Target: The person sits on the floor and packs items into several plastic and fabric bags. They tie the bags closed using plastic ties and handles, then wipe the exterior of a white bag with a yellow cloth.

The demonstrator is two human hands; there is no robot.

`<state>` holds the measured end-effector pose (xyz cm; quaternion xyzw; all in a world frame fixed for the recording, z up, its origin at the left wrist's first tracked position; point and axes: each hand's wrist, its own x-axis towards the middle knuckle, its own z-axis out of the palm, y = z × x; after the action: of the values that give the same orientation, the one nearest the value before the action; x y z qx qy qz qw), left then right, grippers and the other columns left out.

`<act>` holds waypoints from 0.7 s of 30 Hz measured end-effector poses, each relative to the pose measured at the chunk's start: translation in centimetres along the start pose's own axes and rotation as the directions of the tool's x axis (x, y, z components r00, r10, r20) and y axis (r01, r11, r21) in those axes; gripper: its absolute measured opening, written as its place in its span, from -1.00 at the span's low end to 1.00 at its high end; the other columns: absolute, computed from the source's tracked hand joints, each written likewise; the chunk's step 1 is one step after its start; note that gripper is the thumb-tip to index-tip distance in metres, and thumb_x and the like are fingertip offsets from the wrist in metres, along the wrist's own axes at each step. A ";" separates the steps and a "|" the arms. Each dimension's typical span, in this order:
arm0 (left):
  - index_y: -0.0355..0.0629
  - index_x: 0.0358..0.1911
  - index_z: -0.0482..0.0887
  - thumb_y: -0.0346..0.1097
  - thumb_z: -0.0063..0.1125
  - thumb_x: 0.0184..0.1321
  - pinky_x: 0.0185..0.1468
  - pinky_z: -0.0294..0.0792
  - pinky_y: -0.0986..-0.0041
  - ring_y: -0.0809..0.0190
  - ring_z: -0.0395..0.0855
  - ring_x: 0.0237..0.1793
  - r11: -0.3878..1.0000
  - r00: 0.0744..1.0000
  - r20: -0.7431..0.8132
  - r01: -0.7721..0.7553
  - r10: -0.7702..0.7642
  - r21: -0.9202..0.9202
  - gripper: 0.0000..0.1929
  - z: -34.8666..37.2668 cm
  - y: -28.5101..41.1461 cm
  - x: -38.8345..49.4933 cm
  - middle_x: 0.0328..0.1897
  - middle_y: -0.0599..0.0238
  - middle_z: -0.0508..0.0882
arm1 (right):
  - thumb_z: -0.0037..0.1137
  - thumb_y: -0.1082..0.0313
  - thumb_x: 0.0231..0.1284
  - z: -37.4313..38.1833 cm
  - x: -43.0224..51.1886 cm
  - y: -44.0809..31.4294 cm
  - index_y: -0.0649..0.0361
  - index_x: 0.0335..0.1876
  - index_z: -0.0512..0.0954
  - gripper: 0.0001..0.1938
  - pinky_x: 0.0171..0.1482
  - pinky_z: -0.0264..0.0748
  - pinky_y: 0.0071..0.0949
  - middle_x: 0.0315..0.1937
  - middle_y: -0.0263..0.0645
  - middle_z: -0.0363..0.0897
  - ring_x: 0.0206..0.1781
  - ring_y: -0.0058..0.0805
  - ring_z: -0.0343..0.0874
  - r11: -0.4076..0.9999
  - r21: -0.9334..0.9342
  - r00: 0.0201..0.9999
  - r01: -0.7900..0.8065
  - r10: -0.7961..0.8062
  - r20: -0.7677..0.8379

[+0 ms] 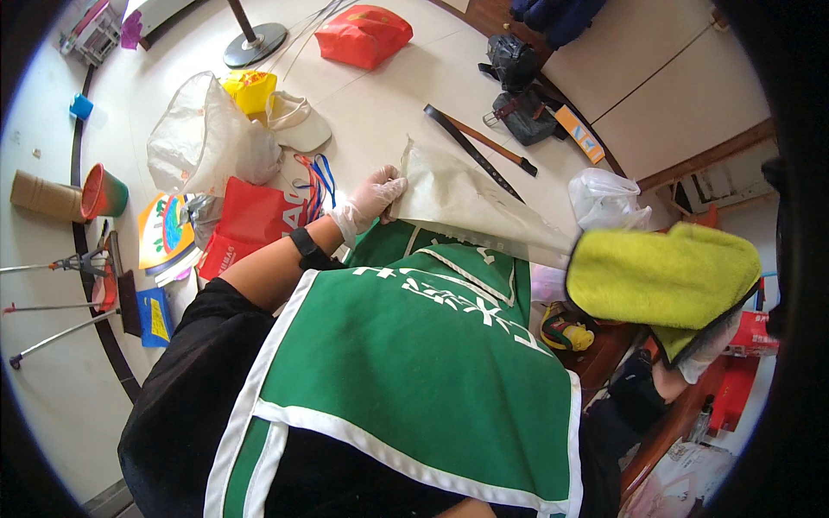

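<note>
My left hand (379, 194), in a clear thin glove, pinches the left edge of a flat, off-white sheet-like bag or cover (453, 188), which extends to the right over my lap. A yellow-green plush cloth (660, 275) with a dark edge hangs at the right, beside the far end of the off-white piece. My right hand (709, 353), gloved too, is at the cloth's lower right edge and holds it; the cloth hides most of its fingers. I wear a green apron (414, 349) with white trim and white writing.
On the floor lie belts (479, 142), a white visor cap (298, 123), a plastic bag (201, 136), a red bag (363, 35) and lanyards (317, 181). Dark pouches (524, 116) lie by the cabinet. A clear plastic bag (605, 197) and a small shoe (565, 329) are at the right.
</note>
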<state>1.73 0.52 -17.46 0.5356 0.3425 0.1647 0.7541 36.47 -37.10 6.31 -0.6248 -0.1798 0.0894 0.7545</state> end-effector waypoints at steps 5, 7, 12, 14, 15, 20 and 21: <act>-0.15 -0.21 0.42 -0.11 0.03 0.36 -0.77 0.23 0.63 0.41 0.43 -0.79 0.989 0.990 0.074 0.123 -0.117 -0.084 -0.75 0.7 -0.8 -1.5 -0.71 0.36 0.48 | 0.08 0.29 0.27 6.2 -0.9 1.4 0.18 0.16 0.44 -0.63 0.12 0.48 -0.32 0.01 -0.20 0.55 0.02 -0.31 0.56 0.952 -0.292 0.992 0.090 -0.059 0.112; -0.16 -0.22 0.44 -0.10 0.03 0.35 -0.77 0.23 0.62 0.41 0.43 -0.79 0.984 0.987 0.071 0.151 -0.144 -0.097 -0.75 0.7 -0.7 -1.8 -0.69 0.39 0.50 | 0.08 0.32 0.27 9.4 -1.0 2.1 0.19 0.15 0.45 -0.64 0.11 0.48 -0.34 -0.01 -0.21 0.55 0.02 -0.31 0.56 0.895 -0.410 0.973 0.176 -0.096 0.209; -0.14 -0.31 0.53 -0.07 0.03 0.33 -0.79 0.08 0.63 0.47 0.31 -0.82 0.966 0.952 0.167 0.260 -0.257 0.006 -0.73 0.6 -0.4 -2.0 -0.67 0.42 0.52 | 0.09 0.37 0.25 20.1 -1.6 8.3 0.22 0.13 0.45 -0.66 0.10 0.47 -0.37 -0.05 -0.22 0.56 0.00 -0.33 0.56 0.660 -0.558 0.798 0.502 -0.104 0.594; -0.13 -0.36 0.55 -0.05 0.04 0.32 -0.78 0.04 0.61 0.48 0.28 -0.81 0.960 0.937 0.214 0.262 -0.277 0.097 -0.71 0.5 -0.6 -2.1 -0.67 0.42 0.53 | 0.09 0.39 0.24 24.5 -3.1 12.9 0.22 0.12 0.46 -0.67 0.09 0.47 -0.39 -0.06 -0.23 0.56 0.00 -0.33 0.56 0.608 -0.496 0.646 0.620 -0.037 0.763; -0.12 -0.39 0.56 -0.05 0.04 0.32 -0.78 0.02 0.61 0.49 0.27 -0.81 0.955 0.929 0.233 0.260 -0.288 0.144 -0.70 0.5 -0.7 -2.1 -0.67 0.42 0.53 | 0.09 0.40 0.24 26.3 -4.4 15.4 0.23 0.11 0.46 -0.67 0.09 0.47 -0.39 -0.07 -0.23 0.56 -0.01 -0.33 0.56 0.624 -0.457 0.573 0.634 0.019 0.819; -0.15 -0.42 0.56 -0.15 0.04 0.29 -0.76 0.09 0.63 0.48 0.31 -0.82 0.972 0.957 0.175 0.230 -0.233 0.036 -0.76 0.1 -1.9 -2.2 -0.67 0.39 0.55 | 0.12 0.05 0.04 29.3 -10.8 24.3 0.33 0.28 0.33 -0.31 0.44 0.00 -0.18 0.29 0.13 0.27 0.43 0.04 0.11 0.525 -0.151 0.122 0.838 0.090 0.988; -0.18 -0.33 0.59 -0.21 0.04 0.24 -0.76 0.11 0.63 0.47 0.33 -0.82 0.968 0.957 0.146 0.253 -0.250 -0.003 -0.81 0.1 -2.2 -2.0 -0.67 0.42 0.54 | 0.10 -0.03 0.02 29.0 -12.1 25.5 0.32 0.32 0.29 -0.24 0.47 -0.14 -0.08 0.39 0.10 0.13 0.51 0.02 -0.06 0.289 -0.218 0.122 0.932 0.319 0.940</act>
<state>0.16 -1.61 -18.74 0.4903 0.3506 0.0321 0.7973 16.51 -9.91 -15.97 -0.6245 -0.7730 0.1113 -0.0044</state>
